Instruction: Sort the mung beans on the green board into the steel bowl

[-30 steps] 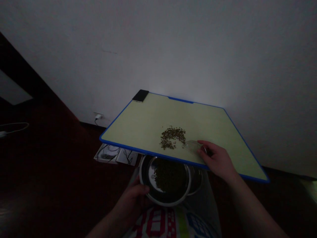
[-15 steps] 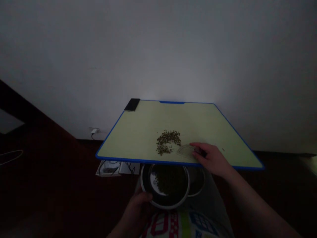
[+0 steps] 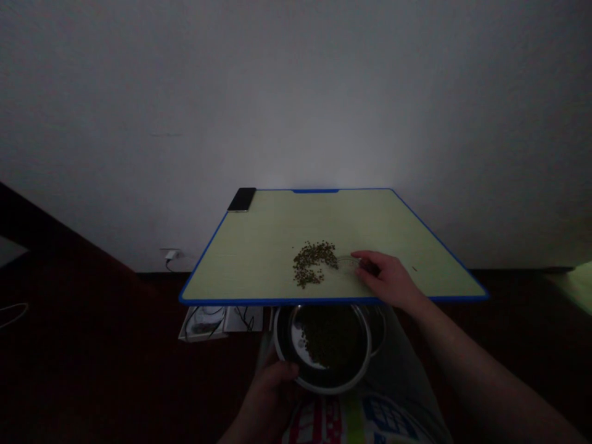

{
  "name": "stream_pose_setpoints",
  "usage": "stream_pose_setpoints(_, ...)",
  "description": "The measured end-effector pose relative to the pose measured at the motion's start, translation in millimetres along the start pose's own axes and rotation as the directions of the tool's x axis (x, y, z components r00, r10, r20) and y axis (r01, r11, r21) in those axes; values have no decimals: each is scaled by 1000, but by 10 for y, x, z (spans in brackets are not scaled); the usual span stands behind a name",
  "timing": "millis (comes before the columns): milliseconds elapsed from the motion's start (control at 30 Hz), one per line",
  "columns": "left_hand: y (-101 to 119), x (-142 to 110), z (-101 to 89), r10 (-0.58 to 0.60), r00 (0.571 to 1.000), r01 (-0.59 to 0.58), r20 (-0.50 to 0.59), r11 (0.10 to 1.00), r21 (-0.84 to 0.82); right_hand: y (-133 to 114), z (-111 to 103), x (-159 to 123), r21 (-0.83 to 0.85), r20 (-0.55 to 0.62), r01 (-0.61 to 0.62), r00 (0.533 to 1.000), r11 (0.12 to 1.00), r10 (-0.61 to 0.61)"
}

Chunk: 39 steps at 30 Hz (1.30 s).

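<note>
A small pile of dark green beans (image 3: pixel 312 262) lies on a pale green table (image 3: pixel 259 259) with a blue rim. My right hand (image 3: pixel 386 279) rests on the table and holds a small clear dish (image 3: pixel 348 264) against the pile's right edge. Below the table's near edge, my left hand (image 3: pixel 272 394) grips the rim of a steel bowl (image 3: pixel 324 348) that holds more beans. A second steel bowl (image 3: pixel 378 325) sits partly hidden behind it to the right.
A black phone (image 3: pixel 241 199) lies at the table's far left corner. A white wall stands just behind. On the dark floor at the left are a white box with cables (image 3: pixel 217 319) and a wall plug (image 3: pixel 171 254). Patterned cloth (image 3: pixel 351 419) covers my lap.
The view has swung so the table looks level and square. My right hand slid the clear dish left, up to the bean pile. The steel bowl stays under the table edge.
</note>
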<state>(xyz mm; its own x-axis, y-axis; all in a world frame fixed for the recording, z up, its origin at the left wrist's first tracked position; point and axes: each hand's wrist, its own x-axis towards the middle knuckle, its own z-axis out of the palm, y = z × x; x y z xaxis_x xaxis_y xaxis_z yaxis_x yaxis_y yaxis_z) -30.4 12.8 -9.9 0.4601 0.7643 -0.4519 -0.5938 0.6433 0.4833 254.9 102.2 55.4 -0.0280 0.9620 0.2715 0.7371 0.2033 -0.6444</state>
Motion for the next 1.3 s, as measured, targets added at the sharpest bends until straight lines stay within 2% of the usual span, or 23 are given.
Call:
stream_pose_setpoints(100, -27, 9, 18, -9, 1000, 9, 13, 1000, 6, -8, -22, -52, 101, 45, 0, 999, 995, -5)
stream_pose_setpoints(233, -30, 4, 28, 7, 1000, -8, 29, 999, 32, -69, -34, -64, 56, 114, 35, 993, 998, -41)
stream_pose_setpoints(433, -60, -41, 4, 13, 1000, -13, 4, 1000, 27, -96, -16, -6, 19, 95, 10, 995, 1000, -11)
stream_pose_setpoints(600, -84, -59, -12, 2, 1000, -2, -20, 1000, 9, -72, 17, 44, 6, 110, 39, 993, 999, -39)
stream_pose_setpoints(800, -64, -58, -9, -12, 1000, 12, -12, 1000, 23, -67, 13, 20, 30, 130, 7, 991, 1000, -11)
stream_pose_setpoints(1100, -68, -46, -10, -2, 1000, 1, 12, 999, 51, -77, 17, 24, 31, 178, 47, 983, 998, -52)
stream_pose_setpoints(1300, -63, -42, -22, 13, 1000, -11, -17, 997, 71, -62, 21, 43, 65, 119, 28, 992, 997, -35)
